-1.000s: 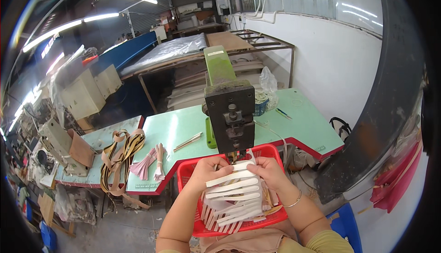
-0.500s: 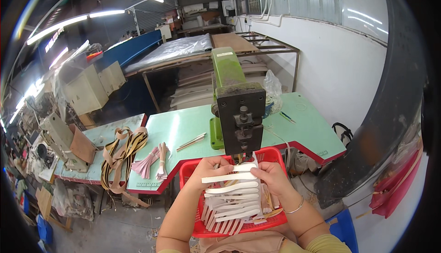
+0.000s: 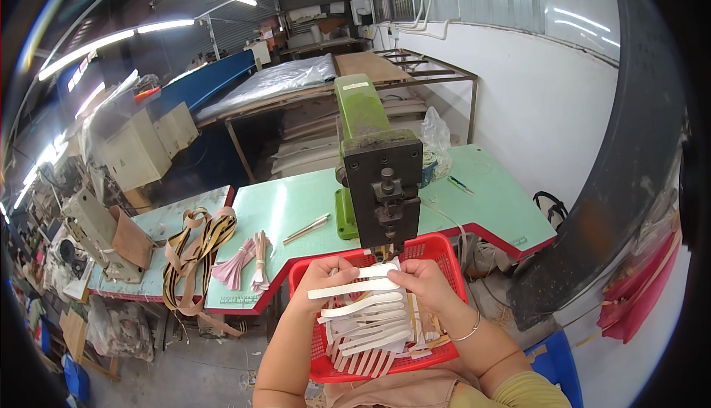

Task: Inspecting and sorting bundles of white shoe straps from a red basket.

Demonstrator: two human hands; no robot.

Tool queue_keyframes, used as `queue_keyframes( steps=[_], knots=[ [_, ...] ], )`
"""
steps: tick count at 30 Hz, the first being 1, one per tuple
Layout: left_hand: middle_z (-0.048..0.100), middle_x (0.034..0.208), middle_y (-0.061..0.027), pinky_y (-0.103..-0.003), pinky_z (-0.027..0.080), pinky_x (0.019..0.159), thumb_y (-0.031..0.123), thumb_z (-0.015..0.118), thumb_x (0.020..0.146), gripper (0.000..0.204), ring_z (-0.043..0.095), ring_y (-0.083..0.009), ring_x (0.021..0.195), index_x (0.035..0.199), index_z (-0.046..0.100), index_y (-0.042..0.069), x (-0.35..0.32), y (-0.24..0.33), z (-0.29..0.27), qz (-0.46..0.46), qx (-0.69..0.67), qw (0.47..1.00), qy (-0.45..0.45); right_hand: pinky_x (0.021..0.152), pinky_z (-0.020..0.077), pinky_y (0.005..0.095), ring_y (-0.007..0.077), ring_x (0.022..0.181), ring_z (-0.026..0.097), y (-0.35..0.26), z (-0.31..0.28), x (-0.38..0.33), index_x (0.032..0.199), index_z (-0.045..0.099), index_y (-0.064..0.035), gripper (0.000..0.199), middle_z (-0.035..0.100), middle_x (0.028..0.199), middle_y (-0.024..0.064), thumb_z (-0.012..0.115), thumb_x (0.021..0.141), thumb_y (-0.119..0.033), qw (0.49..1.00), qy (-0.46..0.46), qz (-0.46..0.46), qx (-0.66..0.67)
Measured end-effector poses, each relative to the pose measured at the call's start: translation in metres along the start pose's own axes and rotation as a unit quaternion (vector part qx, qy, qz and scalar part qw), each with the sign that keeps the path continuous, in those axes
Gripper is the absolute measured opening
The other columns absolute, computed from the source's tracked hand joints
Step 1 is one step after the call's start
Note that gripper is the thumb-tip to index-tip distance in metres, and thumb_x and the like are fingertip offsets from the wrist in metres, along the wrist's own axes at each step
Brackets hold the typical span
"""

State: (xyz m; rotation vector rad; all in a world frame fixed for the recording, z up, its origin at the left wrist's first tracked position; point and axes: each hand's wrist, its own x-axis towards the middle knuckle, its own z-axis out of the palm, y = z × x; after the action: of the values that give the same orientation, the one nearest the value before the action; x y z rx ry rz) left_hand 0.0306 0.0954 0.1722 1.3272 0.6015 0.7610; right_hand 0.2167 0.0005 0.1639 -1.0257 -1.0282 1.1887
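My left hand (image 3: 324, 280) is closed, its fingertips gripping the upper edge of a white strap (image 3: 354, 286) held crosswise. My right hand (image 3: 424, 283) pinches the same strap near its right end. Below it hangs a row of similar white straps (image 3: 374, 319), one under another, over a red plastic basket (image 3: 302, 269). Just beyond my fingers is the black head (image 3: 381, 186) of a green machine (image 3: 361, 104), its lower tip partly hidden behind the strap and my hands. Thin pale strips also lie inside the basket.
The machine stands on a green tabletop (image 3: 296, 193) with a red edge. Pink and white strip bundles (image 3: 238, 261), thin sticks (image 3: 306, 229) and striped webbing (image 3: 194, 252) lie to the left. A pen (image 3: 461, 185) is at right. A dark curved column (image 3: 585, 208) rises farther right.
Both hands have shifted slightly left with the white strap, and the hanging straps have moved along with them. My grip looks the same. The whole view has also drifted a little.
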Motion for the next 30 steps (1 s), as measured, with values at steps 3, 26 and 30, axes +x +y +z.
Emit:
queue_keyframes(
  steps=[3, 26, 30],
  knots=[
    [0.057, 0.06, -0.0019, -0.017, 0.038, 0.039, 0.012, 0.062, 0.076, 0.012, 0.049, -0.0052, 0.046, 0.072, 0.058, 0.001, -0.006, -0.001, 0.001, -0.001, 0.004, 1.0, 0.01, 0.06, 0.0412, 0.0199, 0.0055, 0.065, 0.052, 0.0, 0.0, 0.002, 0.078, 0.061, 0.0013, 0.012, 0.059, 0.073, 0.0015, 0.058, 0.079, -0.01, 1.0, -0.012, 0.002, -0.01],
    [0.058, 0.066, -0.0019, -0.019, 0.042, 0.052, 0.01, 0.059, 0.078, 0.009, 0.052, -0.0056, 0.057, 0.075, 0.057, 0.003, -0.043, -0.031, 0.026, 0.011, -0.078, 0.993, 0.087, 0.053, 0.0423, 0.0188, 0.0058, 0.059, 0.054, -0.024, 0.0, 0.01, 0.076, 0.061, 0.0013, 0.016, 0.061, 0.067, 0.004, 0.065, 0.074, -0.015, 0.993, -0.021, 0.037, -0.113],
    [0.057, 0.065, -0.0007, -0.018, 0.041, 0.051, 0.01, 0.058, 0.079, 0.008, 0.051, -0.0049, 0.056, 0.075, 0.057, 0.003, -0.047, -0.035, 0.033, 0.003, -0.073, 0.994, 0.087, 0.052, 0.0423, 0.0188, 0.0065, 0.059, 0.054, -0.031, -0.006, 0.013, 0.075, 0.061, 0.0022, 0.018, 0.061, 0.068, 0.0049, 0.066, 0.072, -0.015, 0.99, -0.031, 0.035, -0.136]
  ],
)
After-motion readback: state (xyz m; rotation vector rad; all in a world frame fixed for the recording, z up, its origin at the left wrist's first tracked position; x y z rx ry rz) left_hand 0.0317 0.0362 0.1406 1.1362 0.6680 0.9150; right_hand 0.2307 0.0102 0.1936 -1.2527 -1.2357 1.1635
